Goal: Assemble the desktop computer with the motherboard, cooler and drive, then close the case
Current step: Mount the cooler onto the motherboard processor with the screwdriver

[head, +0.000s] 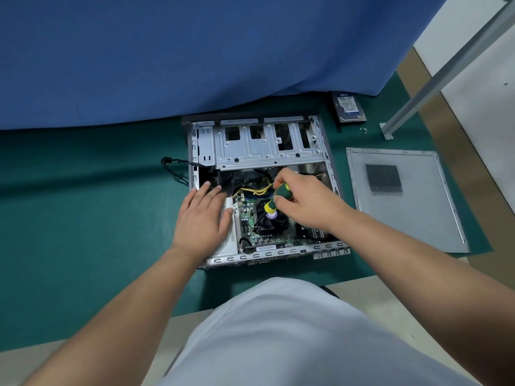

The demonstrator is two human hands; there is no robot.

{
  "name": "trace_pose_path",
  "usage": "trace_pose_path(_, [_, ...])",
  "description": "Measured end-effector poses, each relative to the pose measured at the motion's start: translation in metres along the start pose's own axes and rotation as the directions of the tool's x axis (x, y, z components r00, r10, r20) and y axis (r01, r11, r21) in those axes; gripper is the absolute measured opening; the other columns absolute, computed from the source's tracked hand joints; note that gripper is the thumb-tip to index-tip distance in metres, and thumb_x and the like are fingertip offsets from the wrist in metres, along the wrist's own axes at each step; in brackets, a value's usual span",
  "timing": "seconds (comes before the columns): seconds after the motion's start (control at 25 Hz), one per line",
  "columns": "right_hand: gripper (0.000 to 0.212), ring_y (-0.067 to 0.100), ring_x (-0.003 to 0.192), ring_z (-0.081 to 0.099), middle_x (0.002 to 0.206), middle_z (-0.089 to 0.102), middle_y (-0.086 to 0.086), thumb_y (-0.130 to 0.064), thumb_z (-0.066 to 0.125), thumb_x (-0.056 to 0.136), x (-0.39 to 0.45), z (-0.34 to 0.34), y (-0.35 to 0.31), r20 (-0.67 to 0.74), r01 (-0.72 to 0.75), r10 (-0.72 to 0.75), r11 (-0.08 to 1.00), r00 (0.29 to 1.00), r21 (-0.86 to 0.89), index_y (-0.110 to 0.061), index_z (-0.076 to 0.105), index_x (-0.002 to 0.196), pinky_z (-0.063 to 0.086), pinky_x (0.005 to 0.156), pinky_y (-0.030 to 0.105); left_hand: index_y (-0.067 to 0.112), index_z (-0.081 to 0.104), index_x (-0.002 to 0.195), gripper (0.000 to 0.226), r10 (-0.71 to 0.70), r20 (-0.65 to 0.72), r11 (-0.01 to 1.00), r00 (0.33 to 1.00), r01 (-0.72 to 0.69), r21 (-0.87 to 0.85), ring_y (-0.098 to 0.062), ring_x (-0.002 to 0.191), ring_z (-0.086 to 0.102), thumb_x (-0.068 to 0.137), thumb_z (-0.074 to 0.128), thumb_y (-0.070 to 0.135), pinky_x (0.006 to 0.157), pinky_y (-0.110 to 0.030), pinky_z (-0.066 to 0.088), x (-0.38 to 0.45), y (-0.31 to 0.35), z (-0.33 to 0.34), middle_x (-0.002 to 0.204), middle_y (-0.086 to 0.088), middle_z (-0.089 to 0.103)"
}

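Right hand (302,200) grips screwdriver (276,200), tip angled down at cooler (271,222) inside open case (259,151). Left hand (203,218) flat, fingers straight, resting on case's left side.

Open case (262,188) lay on green mat (83,218), top side uncovered; access from above only. Left hand (203,218) lay flat over the power supply (231,240), blocking that corner. Right hand (303,199) and screwdriver (276,200) hung over the cooler (271,222). Yellow cables (250,190) crossed the gap above the motherboard (248,218). Drive cage (264,146) closed the far half. Bare mat lay left of the case; side panel (404,199) and drive (348,107) took up the right.
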State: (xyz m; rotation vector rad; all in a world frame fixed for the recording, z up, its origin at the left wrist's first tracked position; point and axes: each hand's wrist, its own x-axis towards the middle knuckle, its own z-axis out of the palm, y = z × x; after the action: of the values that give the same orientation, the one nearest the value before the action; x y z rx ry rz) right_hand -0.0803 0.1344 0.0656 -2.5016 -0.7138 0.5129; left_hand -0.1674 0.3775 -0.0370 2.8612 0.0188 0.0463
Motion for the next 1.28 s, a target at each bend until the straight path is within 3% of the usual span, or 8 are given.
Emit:
trace_pose_path(0.28, [0.02, 0.008, 0.062, 0.054, 0.085, 0.057, -0.01, -0.033, 0.054, 0.098, 0.0, 0.003, -0.003, 0.013, 0.029, -0.028, 0.999, 1.0, -0.038, -0.024, 0.048, 0.115, 0.04, 0.054, 0.033, 0.02, 0.061, 0.135, 0.047, 0.002, -0.031, 1.0, 1.0, -0.001, 0.022, -0.019, 0.15, 0.033, 0.104, 0.036, 0.046, 0.126, -0.039, 0.013, 0.0, -0.002, 0.003, 0.147, 0.002, 0.057])
trace_pose_path(0.48, [0.026, 0.021, 0.085, 0.058, 0.114, 0.056, -0.002, -0.032, 0.051, 0.099, 0.005, -0.001, -0.014, 0.099, 0.118, -0.102, 0.977, 0.99, -0.179, -0.022, 0.047, 0.123, 0.048, 0.072, 0.038, 0.019, 0.061, 0.135, 0.046, 0.003, -0.035, 1.0, 0.999, -0.002, 0.026, -0.02, 0.149, 0.033, 0.104, 0.037, 0.044, 0.126, -0.041, 0.015, 0.0, -0.002, 0.002, 0.146, 0.001, 0.058])
trace_pose_path(0.64, [0.027, 0.02, 0.094, 0.06, 0.12, 0.059, -0.002, -0.03, 0.054, 0.099, 0.01, -0.006, -0.025, 0.243, 0.262, -0.198, 0.926, 0.95, -0.272, -0.023, 0.052, 0.125, 0.047, 0.077, 0.034, 0.018, 0.062, 0.133, 0.046, 0.011, -0.059, 1.0, 0.998, -0.01, 0.024, -0.021, 0.148, 0.035, 0.103, 0.038, 0.044, 0.125, -0.041, 0.017, 0.0, -0.002, 0.003, 0.144, 0.0, 0.059])
trace_pose_path(0.84, [0.022, 0.023, 0.095, 0.061, 0.107, 0.061, 0.0, -0.033, 0.055, 0.1, 0.021, -0.01, -0.045, 0.352, 0.376, -0.243, 0.844, 0.904, -0.383, -0.021, 0.057, 0.119, 0.05, 0.077, 0.037, 0.017, 0.063, 0.132, 0.048, 0.014, -0.068, 1.0, 0.998, -0.014, 0.005, -0.021, 0.147, 0.037, 0.102, 0.036, 0.045, 0.125, -0.042, 0.018, 0.001, -0.002, 0.003, 0.142, 0.0, 0.061])
trace_pose_path(1.0, [0.044, 0.027, 0.063, 0.05, 0.062, 0.037, -0.003, -0.059, 0.039, 0.103, 0.027, -0.001, -0.056, 0.173, 0.228, -0.153, 0.744, 0.973, -0.628, -0.018, 0.057, 0.106, 0.036, 0.054, 0.034, 0.017, 0.062, 0.133, 0.048, 0.017, -0.071, 1.0, 0.997, -0.017, 0.0, -0.021, 0.147, 0.037, 0.103, 0.037, 0.045, 0.125, -0.042, 0.018, 0.001, -0.004, 0.005, 0.142, 0.0, 0.061])
trace_pose_path(1.08, [0.054, 0.024, 0.055, 0.039, 0.058, 0.03, -0.003, -0.064, 0.033, 0.102, 0.025, 0.005, -0.058, 0.08, 0.143, -0.121, 0.713, 0.989, -0.686, -0.016, 0.058, 0.104, 0.025, 0.049, 0.031, 0.017, 0.062, 0.132, 0.048, 0.023, -0.08, 1.0, 0.997, -0.023, 0.003, -0.022, 0.147, 0.038, 0.103, 0.037, 0.045, 0.125, -0.042, 0.019, 0.001, -0.004, 0.005, 0.141, -0.001, 0.061])
trace_pose_path(1.2, [0.051, 0.026, 0.075, 0.06, 0.094, 0.058, 0.003, -0.064, 0.045, 0.099, 0.026, -0.003, -0.053, 0.227, 0.257, -0.157, 0.804, 0.961, -0.536, -0.02, 0.055, 0.124, 0.046, 0.059, 0.036, 0.017, 0.062, 0.134, 0.049, 0.021, -0.077, 1.0, 0.997, -0.02, 0.006, -0.022, 0.147, 0.037, 0.103, 0.037, 0.045, 0.125, -0.042, 0.019, 0.001, -0.004, 0.005, 0.142, 0.0, 0.061])
trace_pose_path(1.28, [0.044, 0.027, 0.094, 0.064, 0.128, 0.054, 0.0, -0.043, 0.061, 0.098, 0.026, -0.015, -0.051, 0.367, 0.382, -0.231, 0.825, 0.901, -0.417, -0.031, 0.049, 0.139, 0.055, 0.078, 0.042, 0.018, 0.061, 0.136, 0.05, 0.016, -0.063, 1.0, 0.998, -0.015, 0.01, -0.021, 0.148, 0.036, 0.103, 0.036, 0.045, 0.125, -0.042, 0.018, 0.0, -0.004, 0.005, 0.144, 0.001, 0.06])
